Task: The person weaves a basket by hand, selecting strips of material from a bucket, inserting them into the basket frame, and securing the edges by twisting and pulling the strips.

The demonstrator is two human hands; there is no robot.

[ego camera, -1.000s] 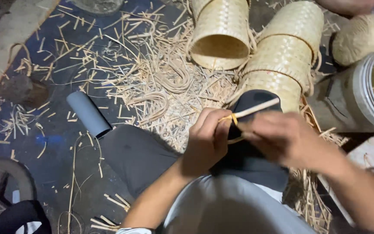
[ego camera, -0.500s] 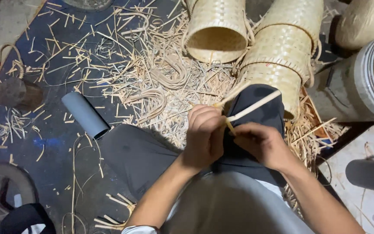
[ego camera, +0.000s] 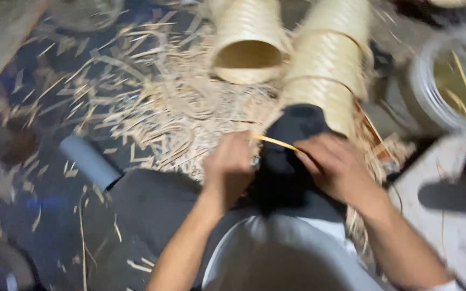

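Down over the dark-clothed knee (ego camera: pixel 292 156), the left hand (ego camera: pixel 230 167) and right hand (ego camera: pixel 333 164) pinch a thin bamboo strip (ego camera: pixel 273 141) between them; woven bamboo baskets (ego camera: pixel 327 64) lie just beyond, on scattered shavings (ego camera: pixel 157 108).

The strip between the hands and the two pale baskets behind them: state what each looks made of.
Strip: thin, pale yellow, stiff and flat, probably split bamboo or cane. Baskets: seemingly the same material, matt, unpainted; woven bands show despite blur. Left hand and right hand pinch the strip.
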